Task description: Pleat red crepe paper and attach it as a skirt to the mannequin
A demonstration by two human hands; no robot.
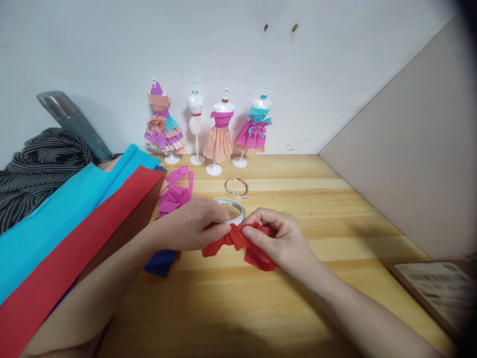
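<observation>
My left hand (190,226) and my right hand (278,238) both pinch a crumpled piece of red crepe paper (238,243) just above the wooden table (335,233). The fingertips of the two hands nearly meet at the paper's gathered middle. A roll of white tape (233,208) lies right behind my hands, partly hidden by my left fingers. A smaller clear tape ring (236,187) lies further back.
Several small mannequins in paper dresses (219,134) stand along the white wall. Red (74,248) and blue (63,209) paper sheets lie at left, with magenta paper pieces (174,191) beside them. Striped cloth (33,164) sits far left. A printed cardboard box (439,291) is at right.
</observation>
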